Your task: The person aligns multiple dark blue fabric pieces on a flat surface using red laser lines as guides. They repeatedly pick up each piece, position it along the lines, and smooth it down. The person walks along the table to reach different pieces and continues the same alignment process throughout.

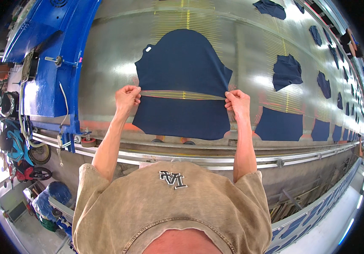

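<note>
A large navy fabric panel point(182, 63) with a rounded far edge lies on the metal table in front of me, a small white oval mark near its left side. Its near left corner is pinched between the thumb and fingers of my left hand point(127, 98). At the near right corner my right hand point(238, 102) pinches the same panel. Closer to me is a second, roughly rectangular navy panel point(182, 118), apart from the first by a narrow gap. Through that gap the table's yellow lines show.
The shiny table point(110, 51) carries yellow ruled markings. To the right lie a flat navy panel point(278, 125) and a crumpled navy piece point(287, 72), with several more beyond. A blue machine point(48, 91) stands on the left. Metal rails point(182, 157) run along the near edge.
</note>
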Demonstrator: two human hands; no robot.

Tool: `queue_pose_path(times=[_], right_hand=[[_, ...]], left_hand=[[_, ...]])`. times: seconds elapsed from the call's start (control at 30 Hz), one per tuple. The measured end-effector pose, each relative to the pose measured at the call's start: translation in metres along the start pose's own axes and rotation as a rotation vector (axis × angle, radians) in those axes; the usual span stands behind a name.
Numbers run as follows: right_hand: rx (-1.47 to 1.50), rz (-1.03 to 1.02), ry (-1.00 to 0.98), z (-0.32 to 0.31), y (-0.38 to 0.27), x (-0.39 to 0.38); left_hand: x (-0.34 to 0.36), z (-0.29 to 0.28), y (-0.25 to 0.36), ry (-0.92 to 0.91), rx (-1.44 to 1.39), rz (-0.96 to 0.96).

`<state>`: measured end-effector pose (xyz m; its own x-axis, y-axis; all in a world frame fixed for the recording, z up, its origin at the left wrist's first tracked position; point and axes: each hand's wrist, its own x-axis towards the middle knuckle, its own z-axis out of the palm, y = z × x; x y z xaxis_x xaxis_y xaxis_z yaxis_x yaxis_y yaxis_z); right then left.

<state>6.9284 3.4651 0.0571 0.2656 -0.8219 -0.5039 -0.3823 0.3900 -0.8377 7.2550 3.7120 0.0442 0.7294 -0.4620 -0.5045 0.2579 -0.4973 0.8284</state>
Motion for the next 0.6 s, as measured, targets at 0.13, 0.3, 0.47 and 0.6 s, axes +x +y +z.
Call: queue_pose_path(times=[0.13,0.3,0.47,0.6], right_hand=[[0.018,0.023,-0.004,-0.001,-0.0023,-0.0008],[0.074,0.029,0.0,-0.0052,-0.004,-0.0016],[0.1,0.026,0.013,-0.0071,0.0,-0.001],[0.115,0.023,0.004,-0.0079,0.0018,-0.0007]], left_hand=[[0.0002,-0.0019,0.001,-0.022,-0.003,0.003],[0.002,0.0001,0.003,-0.013,0.003,-0.001],[0.0028,-0.0006,0.0026,-0.029,0.047,-0.021],[0.004,-0.0016,0.0013,-0.036,0.04,-0.021]])
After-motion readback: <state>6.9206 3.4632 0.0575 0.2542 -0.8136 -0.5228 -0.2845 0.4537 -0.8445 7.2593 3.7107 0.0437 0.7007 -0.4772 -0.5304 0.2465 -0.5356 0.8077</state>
